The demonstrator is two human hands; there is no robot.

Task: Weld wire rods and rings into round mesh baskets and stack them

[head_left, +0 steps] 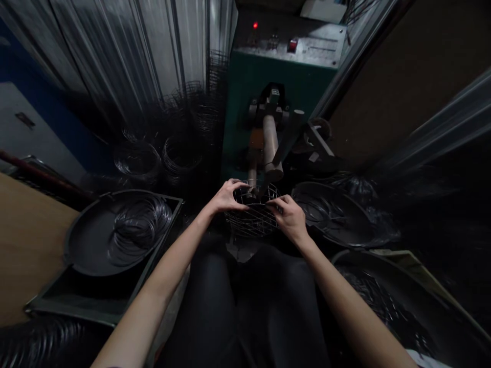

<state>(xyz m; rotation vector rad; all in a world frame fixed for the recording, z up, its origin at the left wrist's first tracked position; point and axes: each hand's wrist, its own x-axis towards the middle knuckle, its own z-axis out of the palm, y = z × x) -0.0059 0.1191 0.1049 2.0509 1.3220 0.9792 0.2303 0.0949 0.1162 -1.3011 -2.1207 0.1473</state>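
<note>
A round wire basket sits in front of me at the foot of a green machine. My left hand grips its left rim with curled fingers. My right hand is closed on its right rim. The machine's brown cylindrical arms reach down into the top of the basket between my hands.
A dark pan with a stack of wire rings rests in a tray at left. Another dark pan with wire parts lies at right, one more nearer me. Finished wire baskets are piled behind. Corrugated metal wall at the back.
</note>
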